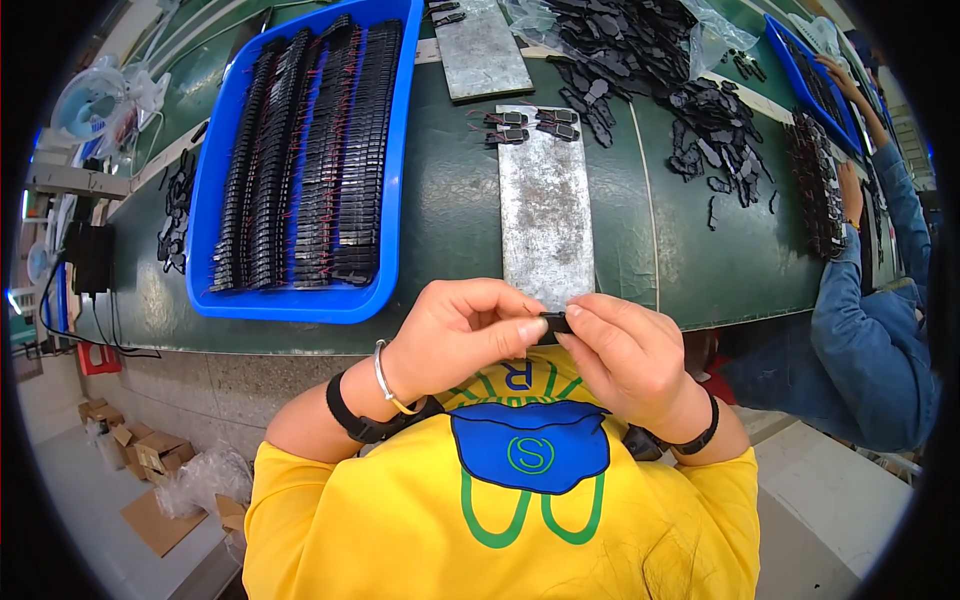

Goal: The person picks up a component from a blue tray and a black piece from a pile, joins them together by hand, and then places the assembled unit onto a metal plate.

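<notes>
My left hand (470, 325) and my right hand (630, 345) meet at the table's front edge. Between their fingertips is a small black part (556, 322), pinched from both sides and mostly covered by the fingers. Just beyond lies a long, worn grey metal plate (546, 215). Several small black modules with thin red wires (512, 118) rest at its far end. To the left stands a blue tray (290, 309) filled with long rows of similar black modules (340, 170), red wires showing between them.
Another metal plate (484, 55) lies farther back. Loose flat black pieces (715, 140) are heaped at the back right, beside clear plastic (722, 40). At far right, a co-worker's hand (850, 190) is near a row of modules (817, 190) and another blue tray (845, 128).
</notes>
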Demonstrator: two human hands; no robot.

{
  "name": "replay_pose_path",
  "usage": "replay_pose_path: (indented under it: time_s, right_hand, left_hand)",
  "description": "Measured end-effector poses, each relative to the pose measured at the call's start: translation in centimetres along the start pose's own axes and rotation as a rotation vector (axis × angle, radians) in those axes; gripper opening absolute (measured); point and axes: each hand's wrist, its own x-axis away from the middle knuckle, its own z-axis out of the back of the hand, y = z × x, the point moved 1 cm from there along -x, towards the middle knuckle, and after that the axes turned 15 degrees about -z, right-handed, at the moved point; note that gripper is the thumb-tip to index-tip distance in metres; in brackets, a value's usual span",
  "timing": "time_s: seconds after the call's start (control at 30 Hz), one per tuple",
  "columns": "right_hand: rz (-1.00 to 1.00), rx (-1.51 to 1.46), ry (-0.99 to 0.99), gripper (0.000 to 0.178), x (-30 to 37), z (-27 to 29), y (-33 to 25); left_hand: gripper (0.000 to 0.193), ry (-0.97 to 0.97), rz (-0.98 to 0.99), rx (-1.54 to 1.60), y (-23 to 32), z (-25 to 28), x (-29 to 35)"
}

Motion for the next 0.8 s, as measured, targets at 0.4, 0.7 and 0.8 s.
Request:
replay_pose_path:
  time_s: [0.4,0.7,0.8]
  right_hand:
    - [-0.132,-0.268,-0.038,0.028,-0.1,-0.3,0.7]
    - [-0.099,-0.439,-0.125,0.022,-0.2,-0.6,2.0]
    - [-0.041,-0.427,-0.086,0.02,-0.1,-0.7,2.1]
  left_hand:
    - [0.016,-0.105,-0.669,-0.64,0.2,0.2,0.2]
    - [0.017,-0.156,-0.78,-0.775,0.5,-0.1,-0.1]
    - [0.018,-0.193,-0.792,-0.767,0.5,0.0,-0.3]
